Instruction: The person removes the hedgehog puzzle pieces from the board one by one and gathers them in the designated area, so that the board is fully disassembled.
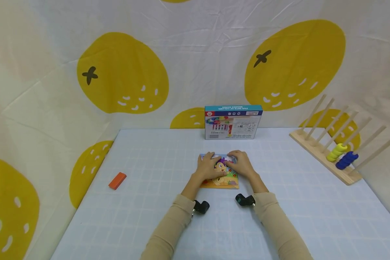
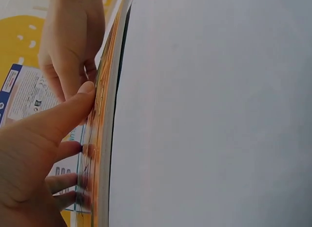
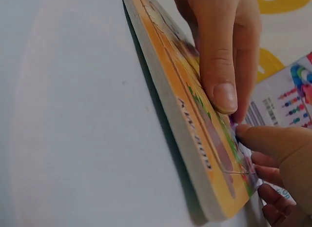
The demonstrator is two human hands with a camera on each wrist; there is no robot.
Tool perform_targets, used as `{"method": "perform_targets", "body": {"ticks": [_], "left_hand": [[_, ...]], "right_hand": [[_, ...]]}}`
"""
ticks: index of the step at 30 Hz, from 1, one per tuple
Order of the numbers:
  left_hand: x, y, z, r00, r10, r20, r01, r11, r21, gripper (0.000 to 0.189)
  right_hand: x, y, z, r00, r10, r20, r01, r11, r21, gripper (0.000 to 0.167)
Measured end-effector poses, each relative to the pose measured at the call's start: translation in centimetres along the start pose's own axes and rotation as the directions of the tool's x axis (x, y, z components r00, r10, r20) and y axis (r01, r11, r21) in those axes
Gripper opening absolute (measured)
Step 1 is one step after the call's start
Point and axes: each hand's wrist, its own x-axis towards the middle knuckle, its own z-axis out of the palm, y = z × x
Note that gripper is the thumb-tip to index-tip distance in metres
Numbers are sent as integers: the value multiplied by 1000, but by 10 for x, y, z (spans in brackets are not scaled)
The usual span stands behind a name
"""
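A flat jigsaw puzzle board (image 1: pixel 220 185) with a cartoon pony lies on the table, its picture edged in orange; thin cut lines show on its face in the right wrist view. My left hand (image 1: pixel 208 167) rests across the left part of the puzzle, fingers spread and thumb reaching toward the middle. At the upper right part, my right hand (image 1: pixel 243 164) touches the picture with thumb and fingertips, fingers bent a little and apart. Both thumbs come close together over the puzzle in the right wrist view. Some of the picture is hidden under the hands.
Behind the puzzle a bead-set box (image 1: pixel 234 124) stands against the patterned cloth. To the right is a wooden peg rack (image 1: pixel 325 157) with yellow beads (image 1: pixel 336 152) and blue beads (image 1: pixel 346 160). An orange-red block (image 1: pixel 117 181) lies at the left.
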Motion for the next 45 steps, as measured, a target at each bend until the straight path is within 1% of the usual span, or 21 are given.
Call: {"method": "perform_targets", "body": {"ticks": [2, 8, 12, 17, 23, 28, 31, 36, 45], "left_hand": [[0, -1, 1, 1000, -4, 14, 4, 1000, -8, 76], [-1, -3, 5, 1000, -16, 27, 17, 999, -48, 76], [-1, -4, 7, 999, -16, 37, 18, 999, -51, 75], [-1, -3, 9, 999, -15, 45, 17, 999, -47, 75], [-2, -3, 9, 999, -13, 47, 15, 999, -48, 74], [-2, -2, 9, 999, -22, 42, 24, 999, -41, 73], [-2, -2, 10, 999, -25, 33, 26, 999, -32, 73], [-2, -1, 9, 999, -33, 36, 34, 999, -26, 73], [-3, 1, 8, 998, -42, 39, 43, 999, -33, 73]], "right_hand": [[1, 0, 0, 1000, -2, -12, 2, 1000, 5, 37], [1, 2, 2, 999, 19, -35, -18, 1000, 20, 29], [1, 2, 3, 999, 36, -41, -36, 999, 19, 25], [0, 3, 2, 999, 38, -35, -37, 999, 24, 25], [-1, 4, 1, 1000, 18, -22, -18, 1000, 23, 26], [-1, 4, -1, 1000, 19, 1, -19, 999, 43, 30], [0, 4, -3, 999, 32, 22, -33, 998, 57, 31], [2, 4, -6, 997, 63, 53, -67, 995, 76, 33], [4, 4, -8, 993, 81, 86, -87, 994, 72, 39]]}}
